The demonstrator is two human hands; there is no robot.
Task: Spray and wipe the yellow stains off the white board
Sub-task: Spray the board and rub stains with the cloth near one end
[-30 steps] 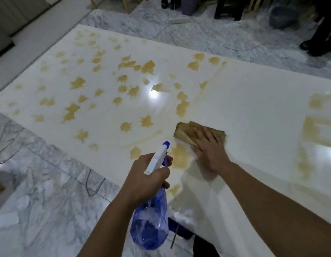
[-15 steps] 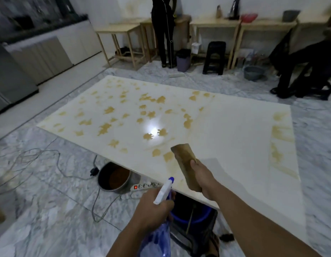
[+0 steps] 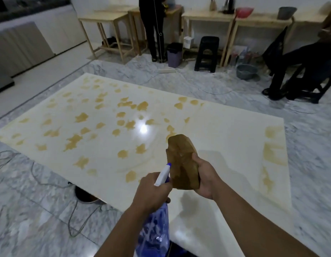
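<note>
Yellow stains [image 3: 74,141] cover the left and middle of the white board [image 3: 225,130], with fainter smears down its right edge. Board lies flat over the marble floor [image 3: 31,210]. My left hand [image 3: 151,191] is wrapped around the neck of the blue spray bottle [image 3: 155,232]; white nozzle [image 3: 162,175] points up and forward, just beside the cloth. My right hand [image 3: 204,179] grips the brown cloth [image 3: 183,162] from its right side, held upright above the board's near edge, not touching the surface. Cloth looks damp and stained. Dark pot [image 3: 85,196] sits on the floor half under the near edge, cables [image 3: 75,216] around it. Wooden tables [image 3: 109,17] and a black stool [image 3: 207,51] at the far wall.
</note>
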